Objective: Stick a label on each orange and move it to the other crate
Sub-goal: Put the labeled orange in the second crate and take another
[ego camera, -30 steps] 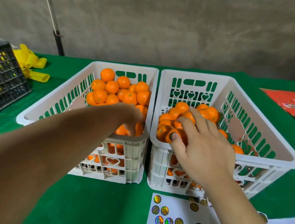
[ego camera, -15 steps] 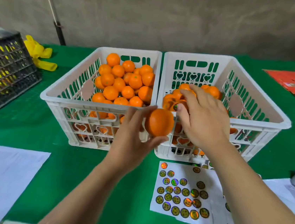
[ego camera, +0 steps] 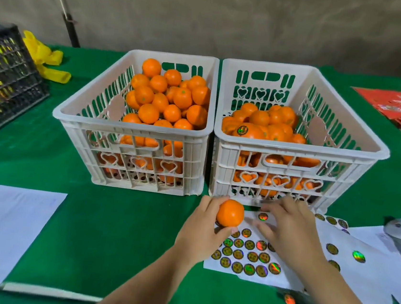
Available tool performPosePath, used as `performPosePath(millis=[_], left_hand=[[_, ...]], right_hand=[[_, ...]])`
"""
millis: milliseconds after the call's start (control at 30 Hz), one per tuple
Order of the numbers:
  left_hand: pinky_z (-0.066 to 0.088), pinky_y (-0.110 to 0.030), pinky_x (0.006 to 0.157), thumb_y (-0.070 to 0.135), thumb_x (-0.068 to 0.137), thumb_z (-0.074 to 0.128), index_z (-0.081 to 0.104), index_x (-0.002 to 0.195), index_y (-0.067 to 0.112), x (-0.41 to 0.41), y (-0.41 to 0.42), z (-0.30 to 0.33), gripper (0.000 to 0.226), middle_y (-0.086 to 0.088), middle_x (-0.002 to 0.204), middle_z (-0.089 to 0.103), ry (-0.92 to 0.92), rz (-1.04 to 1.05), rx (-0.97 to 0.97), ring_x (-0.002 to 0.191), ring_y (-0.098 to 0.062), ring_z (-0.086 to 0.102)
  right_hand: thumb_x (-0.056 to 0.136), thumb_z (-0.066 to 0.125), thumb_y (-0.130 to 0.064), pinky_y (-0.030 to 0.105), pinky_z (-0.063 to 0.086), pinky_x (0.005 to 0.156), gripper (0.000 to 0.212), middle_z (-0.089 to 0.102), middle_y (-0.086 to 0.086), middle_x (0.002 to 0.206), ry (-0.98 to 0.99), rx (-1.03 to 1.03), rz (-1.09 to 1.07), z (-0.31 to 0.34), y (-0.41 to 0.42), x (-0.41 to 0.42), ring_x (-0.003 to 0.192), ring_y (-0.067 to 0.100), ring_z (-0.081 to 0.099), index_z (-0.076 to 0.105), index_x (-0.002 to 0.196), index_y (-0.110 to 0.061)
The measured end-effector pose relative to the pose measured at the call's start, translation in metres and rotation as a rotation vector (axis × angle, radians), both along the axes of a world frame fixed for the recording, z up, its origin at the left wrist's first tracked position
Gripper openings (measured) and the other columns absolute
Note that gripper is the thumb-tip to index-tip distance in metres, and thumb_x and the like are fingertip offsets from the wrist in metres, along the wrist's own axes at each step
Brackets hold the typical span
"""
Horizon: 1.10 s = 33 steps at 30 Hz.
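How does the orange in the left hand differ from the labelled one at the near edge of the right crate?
The held orange shows no label; the labelled orange bears a round shiny sticker. The held orange sits in the left hand above the sticker sheet; the labelled orange lies among others in the right crate. Both are similar in colour and size.

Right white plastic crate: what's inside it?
The right white plastic crate holds a pile of oranges; one near the front carries a round holographic label. Lower layers show only through the slots, and whether the other oranges are labelled cannot be seen.
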<state>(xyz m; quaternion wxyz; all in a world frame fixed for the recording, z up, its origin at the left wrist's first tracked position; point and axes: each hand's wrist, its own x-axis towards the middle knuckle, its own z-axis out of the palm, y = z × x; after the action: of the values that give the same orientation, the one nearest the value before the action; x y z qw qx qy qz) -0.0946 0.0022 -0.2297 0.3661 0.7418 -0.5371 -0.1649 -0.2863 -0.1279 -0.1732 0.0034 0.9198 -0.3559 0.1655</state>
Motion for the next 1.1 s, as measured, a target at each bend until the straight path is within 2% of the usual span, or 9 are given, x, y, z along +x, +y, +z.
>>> performPosePath(millis=[100, 233, 333, 433, 600, 733, 833, 967, 1100], left_hand=[[0.05, -0.027, 0.096, 0.059, 0.091, 0.072, 0.03, 0.152, 0.046, 0.0, -0.001, -0.002, 0.075, 0.018, 0.137, 0.035, -0.014, 0.014, -0.006, 0.115, -0.009, 0.057], [0.05, -0.028, 0.096, 0.06, 0.091, 0.072, 0.028, 0.154, 0.046, 0.001, -0.002, -0.007, 0.077, 0.019, 0.136, 0.034, -0.063, 0.003, -0.022, 0.115, -0.008, 0.055], [0.05, -0.028, 0.095, 0.06, 0.091, 0.072, 0.027, 0.154, 0.046, 0.001, -0.003, -0.009, 0.079, 0.018, 0.134, 0.034, -0.083, 0.009, -0.027, 0.115, -0.008, 0.054], [0.051, -0.03, 0.095, 0.06, 0.091, 0.072, 0.028, 0.154, 0.045, 0.001, -0.003, -0.009, 0.079, 0.016, 0.133, 0.036, -0.094, 0.019, -0.031, 0.114, -0.01, 0.055], [0.052, -0.032, 0.096, 0.061, 0.09, 0.072, 0.028, 0.154, 0.045, 0.001, -0.004, -0.009, 0.079, 0.015, 0.132, 0.036, -0.111, 0.03, -0.024, 0.115, -0.012, 0.055], [0.053, -0.032, 0.095, 0.061, 0.09, 0.072, 0.028, 0.154, 0.045, 0.002, -0.004, -0.011, 0.079, 0.014, 0.131, 0.037, -0.121, 0.035, -0.028, 0.114, -0.012, 0.055], [0.052, -0.031, 0.096, 0.061, 0.09, 0.072, 0.026, 0.153, 0.047, 0.002, -0.005, -0.012, 0.079, 0.016, 0.13, 0.035, -0.122, 0.035, -0.032, 0.115, -0.011, 0.054], [0.052, -0.031, 0.096, 0.062, 0.09, 0.072, 0.026, 0.152, 0.047, 0.002, -0.005, -0.013, 0.079, 0.017, 0.13, 0.034, -0.118, 0.036, -0.04, 0.115, -0.011, 0.054], [0.052, -0.03, 0.094, 0.062, 0.09, 0.071, 0.026, 0.153, 0.046, 0.002, -0.005, -0.013, 0.079, 0.016, 0.13, 0.034, -0.126, 0.033, -0.044, 0.114, -0.011, 0.054]], right_hand=[[0.085, 0.064, -0.07, 0.039, 0.04, 0.091, 0.044, 0.059, -0.007, 0.125, 0.275, 0.124, -0.089, -0.001, -0.008, 0.002, 0.113, 0.025, 0.047, 0.074, 0.113, -0.037], [0.089, 0.061, -0.067, 0.036, 0.038, 0.092, 0.041, 0.058, -0.009, 0.124, 0.279, 0.143, -0.112, 0.003, -0.013, 0.008, 0.115, 0.021, 0.047, 0.07, 0.116, -0.039], [0.093, 0.056, -0.066, 0.037, 0.038, 0.1, 0.044, 0.056, -0.008, 0.132, 0.363, 0.13, -0.102, 0.005, -0.015, 0.014, 0.121, 0.022, 0.046, 0.068, 0.122, -0.036], [0.095, 0.054, -0.064, 0.036, 0.037, 0.097, 0.042, 0.057, -0.006, 0.123, 0.409, 0.124, -0.09, 0.007, -0.017, 0.017, 0.119, 0.023, 0.046, 0.071, 0.12, -0.035], [0.096, 0.058, -0.054, 0.034, 0.037, 0.088, 0.027, 0.058, -0.007, 0.106, 0.335, 0.171, -0.117, 0.007, -0.017, 0.02, 0.11, 0.022, 0.051, 0.074, 0.102, -0.034], [0.09, 0.064, -0.06, 0.035, 0.042, 0.087, 0.03, 0.062, -0.005, 0.099, 0.314, 0.215, -0.152, 0.006, -0.02, 0.026, 0.106, 0.023, 0.052, 0.07, 0.089, -0.031], [0.089, 0.067, -0.057, 0.035, 0.041, 0.086, 0.026, 0.062, -0.005, 0.098, 0.285, 0.256, -0.167, 0.006, -0.021, 0.028, 0.107, 0.023, 0.051, 0.069, 0.087, -0.032], [0.095, 0.061, -0.037, 0.034, 0.041, 0.088, 0.015, 0.064, -0.004, 0.103, 0.305, 0.18, -0.189, 0.003, -0.017, 0.029, 0.107, 0.023, 0.051, 0.073, 0.093, -0.029], [0.087, 0.067, -0.058, 0.035, 0.042, 0.089, 0.027, 0.061, -0.007, 0.099, 0.282, 0.238, -0.179, 0.005, -0.019, 0.027, 0.105, 0.021, 0.051, 0.07, 0.085, -0.031]])
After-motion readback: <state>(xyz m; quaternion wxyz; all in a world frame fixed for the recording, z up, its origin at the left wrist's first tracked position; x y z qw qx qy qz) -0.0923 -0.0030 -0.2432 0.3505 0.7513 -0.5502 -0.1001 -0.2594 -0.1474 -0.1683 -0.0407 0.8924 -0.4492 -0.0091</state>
